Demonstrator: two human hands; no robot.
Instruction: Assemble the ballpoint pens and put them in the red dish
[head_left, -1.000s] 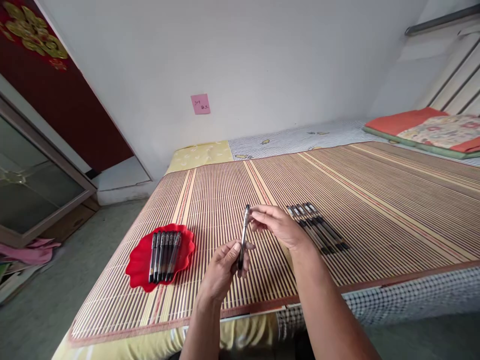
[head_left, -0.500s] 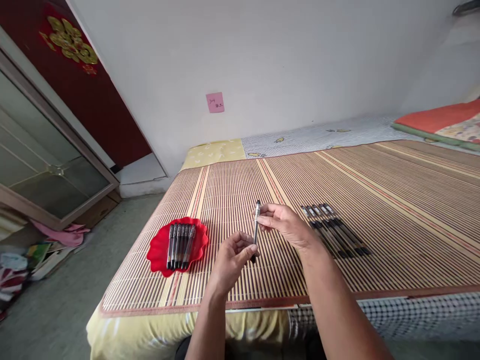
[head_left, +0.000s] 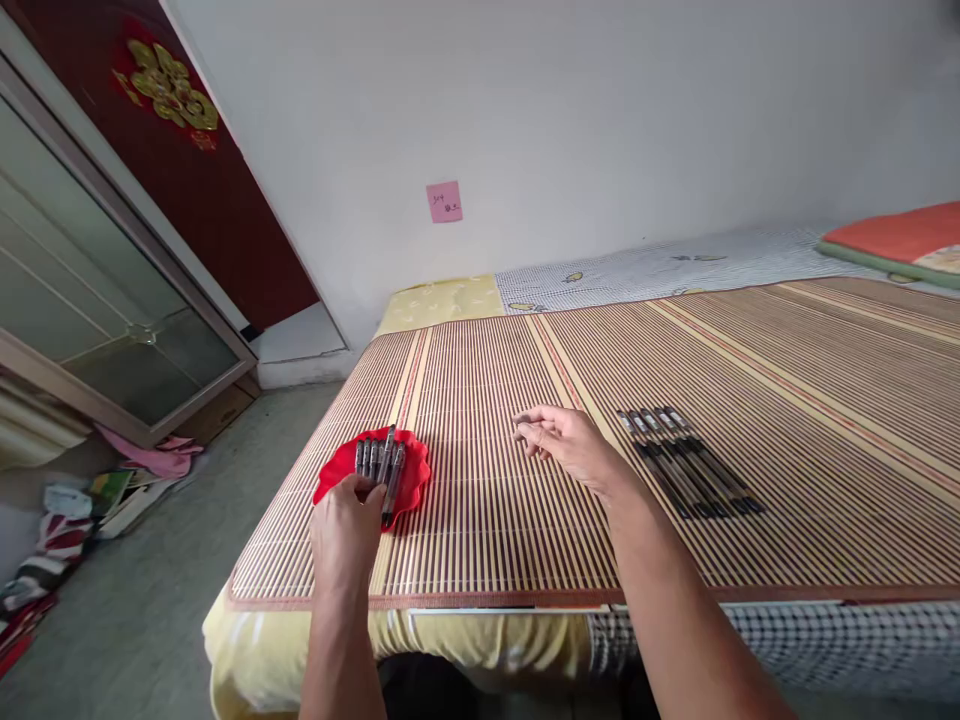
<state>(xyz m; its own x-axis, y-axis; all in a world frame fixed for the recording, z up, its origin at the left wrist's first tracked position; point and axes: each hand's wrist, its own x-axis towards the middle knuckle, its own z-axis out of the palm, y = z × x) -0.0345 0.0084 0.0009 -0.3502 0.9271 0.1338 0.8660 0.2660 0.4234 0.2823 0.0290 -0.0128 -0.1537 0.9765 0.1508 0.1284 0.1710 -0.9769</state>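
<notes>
My left hand (head_left: 346,535) is over the near edge of a red scalloped plate (head_left: 415,482) and its fingers are closed on a black pen (head_left: 391,468), which lies slanted above several other black pens (head_left: 367,455) lined up in the plate. My right hand (head_left: 564,440) hovers over the middle of the striped bamboo mat (head_left: 487,400), fingers loosely curled with nothing in them. To its right, a row of several black pens (head_left: 686,460) lies side by side on the mat.
The mat covers a bed against a white wall with a pink sticky note (head_left: 443,201). An orange cushion (head_left: 892,235) lies far right. A glass-fronted cabinet (head_left: 90,320) and clutter on the floor (head_left: 90,500) are to the left.
My right hand has let go of the pen. My left hand has carried it left to the red plate. The view has shifted left.
</notes>
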